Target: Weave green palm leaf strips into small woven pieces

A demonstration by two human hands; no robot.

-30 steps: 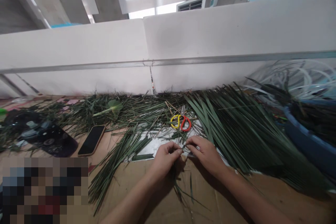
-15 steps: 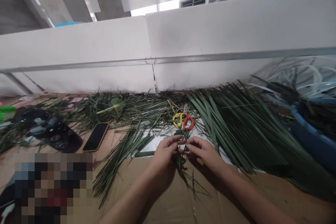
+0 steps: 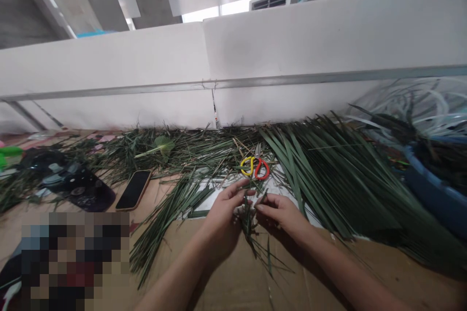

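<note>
Between my hands is a small woven piece of green leaf strips (image 3: pixel 247 221), its loose ends trailing down over the cardboard (image 3: pixel 233 272). My left hand (image 3: pixel 226 211) is closed on its left side. On the other side my right hand (image 3: pixel 279 211) pinches a strip of the leaf between thumb and fingers. Just beyond my fingertips lie scissors (image 3: pixel 261 169) with one yellow and one red handle. A bundle of cut leaf strips (image 3: pixel 164 221) rests left of my left hand. Long, broad palm leaves (image 3: pixel 335 180) spread out to the right.
A phone (image 3: pixel 133 190) and a dark bottle (image 3: pixel 82 187) lie at the left. Heaped leaf strips (image 3: pixel 204 148) line the base of the white partition (image 3: pixel 146 63). At the right edge stands a blue tub (image 3: pixel 426 189) with dark leaves and pale tubing behind it.
My right hand has drawn slightly apart from my left, with a leaf strip in its pinch. My left hand has shifted a little left, and the woven piece shows more.
</note>
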